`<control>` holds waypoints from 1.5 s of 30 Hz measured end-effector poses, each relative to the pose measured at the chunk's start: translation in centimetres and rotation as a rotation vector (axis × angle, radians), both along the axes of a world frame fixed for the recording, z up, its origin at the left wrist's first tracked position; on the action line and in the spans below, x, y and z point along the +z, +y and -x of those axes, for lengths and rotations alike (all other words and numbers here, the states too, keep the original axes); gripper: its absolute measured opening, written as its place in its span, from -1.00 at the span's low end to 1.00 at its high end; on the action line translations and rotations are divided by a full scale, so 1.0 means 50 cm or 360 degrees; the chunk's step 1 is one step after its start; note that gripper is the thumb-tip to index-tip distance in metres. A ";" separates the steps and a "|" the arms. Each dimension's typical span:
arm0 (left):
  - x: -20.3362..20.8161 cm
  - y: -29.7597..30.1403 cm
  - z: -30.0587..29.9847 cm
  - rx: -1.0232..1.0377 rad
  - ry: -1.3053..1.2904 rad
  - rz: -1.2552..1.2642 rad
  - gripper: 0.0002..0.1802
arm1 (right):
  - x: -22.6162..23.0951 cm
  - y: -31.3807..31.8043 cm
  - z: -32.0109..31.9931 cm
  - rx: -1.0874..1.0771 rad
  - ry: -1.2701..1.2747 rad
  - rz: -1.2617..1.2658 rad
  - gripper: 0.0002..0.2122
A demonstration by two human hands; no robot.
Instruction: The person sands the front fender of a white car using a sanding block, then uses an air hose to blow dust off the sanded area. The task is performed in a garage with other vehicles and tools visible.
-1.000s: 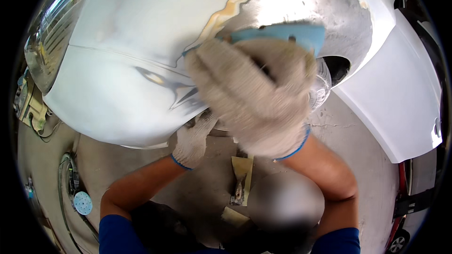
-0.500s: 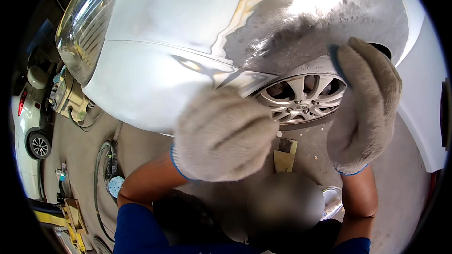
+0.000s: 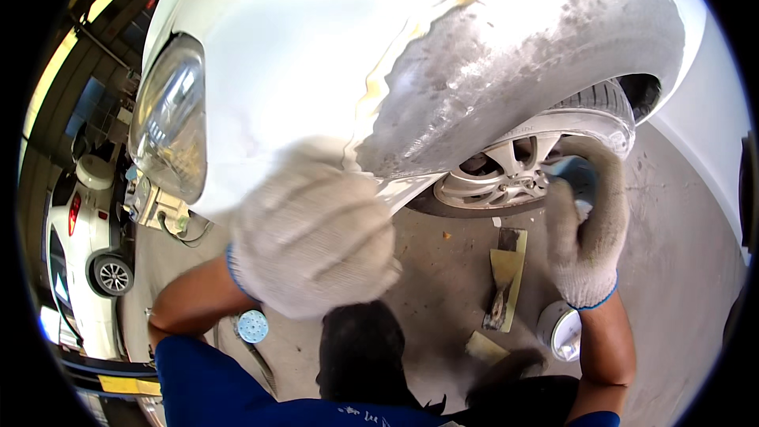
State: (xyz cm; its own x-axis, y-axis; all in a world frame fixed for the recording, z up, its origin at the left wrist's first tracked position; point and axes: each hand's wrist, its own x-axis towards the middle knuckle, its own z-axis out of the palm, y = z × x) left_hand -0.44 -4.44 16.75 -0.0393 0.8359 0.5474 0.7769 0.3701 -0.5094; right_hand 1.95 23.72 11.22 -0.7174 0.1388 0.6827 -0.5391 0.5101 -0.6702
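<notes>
Since half a second ago, right hand [image 3: 587, 225] dropped beside the wheel [image 3: 506, 178], curled round a blue sanding block [image 3: 575, 178]. Left hand [image 3: 312, 229] spread, pressed against the fender [image 3: 506, 63]: large patch bared, edges unsanded.

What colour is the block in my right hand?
Light blue. The block shows in the head view, gripped by the gloved right hand beside the wheel.

Single head-worn fisheye view, looking down at close range over both gloved hands onto the sanded fender [image 3: 506, 55], wheel [image 3: 506, 178] and floor [image 3: 680, 269].
</notes>
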 end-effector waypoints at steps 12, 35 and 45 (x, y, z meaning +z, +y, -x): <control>0.362 -0.158 0.175 0.0320 0.0101 -0.0227 -0.53 | 0.102 -0.251 0.037 -0.0353 -0.0219 0.0678 -0.79; 0.325 -0.200 0.242 0.0185 -0.0764 -0.0366 -0.82 | 0.120 -0.342 0.046 -0.0587 -0.0325 0.1240 -0.76; 0.322 -0.208 0.256 0.0151 -0.0747 -0.0285 -0.79 | 0.098 -0.361 0.045 -0.0634 -0.0225 0.1345 -0.77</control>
State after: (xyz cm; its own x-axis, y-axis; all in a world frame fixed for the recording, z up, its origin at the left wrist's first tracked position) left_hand -13.24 -14.82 32.87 -0.3867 0.7116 0.5866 0.8655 0.4997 -0.0356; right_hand -0.29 5.64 16.11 -0.5791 0.8005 0.1545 -0.3153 -0.0452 -0.9479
